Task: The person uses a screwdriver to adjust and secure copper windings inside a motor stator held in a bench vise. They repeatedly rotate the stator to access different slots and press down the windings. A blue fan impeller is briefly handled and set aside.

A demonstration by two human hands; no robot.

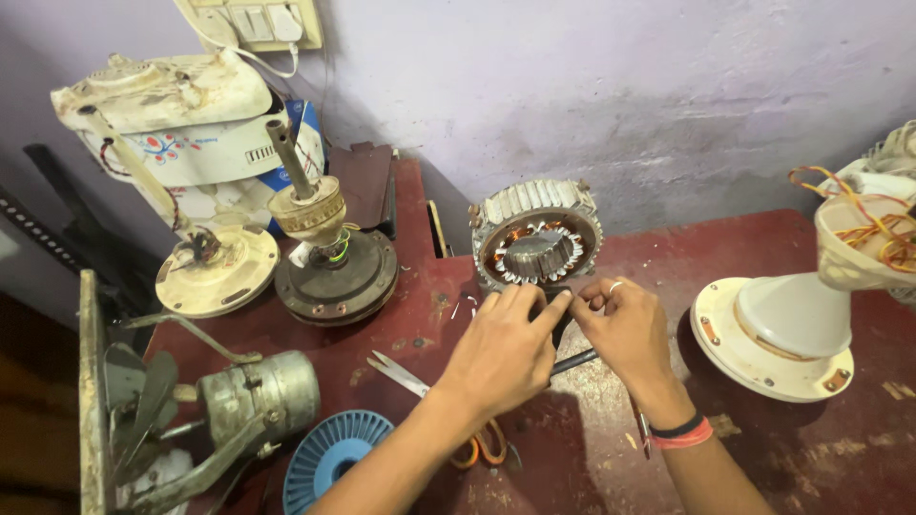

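Observation:
A round motor stator (537,235) with copper windings and a silver finned rim leans upright on the dark red table (782,448), near the wall. My left hand (501,348) and my right hand (625,329) meet just below it, fingertips pinched together on a small dark part at the stator's lower edge. What the part is cannot be made out. A dark rod-like tool (574,360) lies under my hands. My right wrist wears red and black bands.
Scissors (401,374) with orange handles lie by my left forearm. A blue ribbed disc (334,456), a grey fan motor (260,393), two fan motor bases (334,272) and a white fan stand (787,329) with loose wires surround the spot.

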